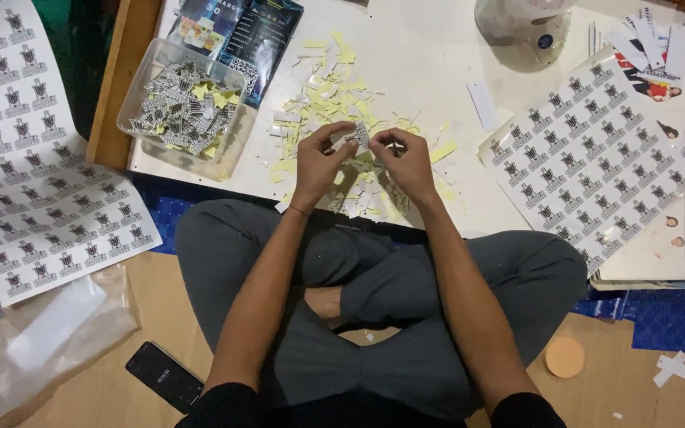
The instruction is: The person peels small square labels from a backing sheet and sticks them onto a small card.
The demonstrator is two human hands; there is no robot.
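1. A black phone [163, 376] lies near left on the floor.
2. The left hand [320, 158] and right hand [407, 161] pinch one small sticker [361, 135] together above yellow scraps [334, 87].
3. White sticker sheets [588, 154] lie right; a clear tub [188, 107] sits far left.

Dim warm indoor light, soft shadows, slight grain, mild blur toward edges, no glare.

My body, seen from above. My left hand [320, 158] and right hand [407, 161] are bare, with no rings or gloves. A thin band circles my left wrist. Black short sleeves end above each elbow, at 6 o'clock in view; my forearms are uncovered. I wear plain dark grey trousers [517, 277], creased at the knees. One foot shows, unshod.
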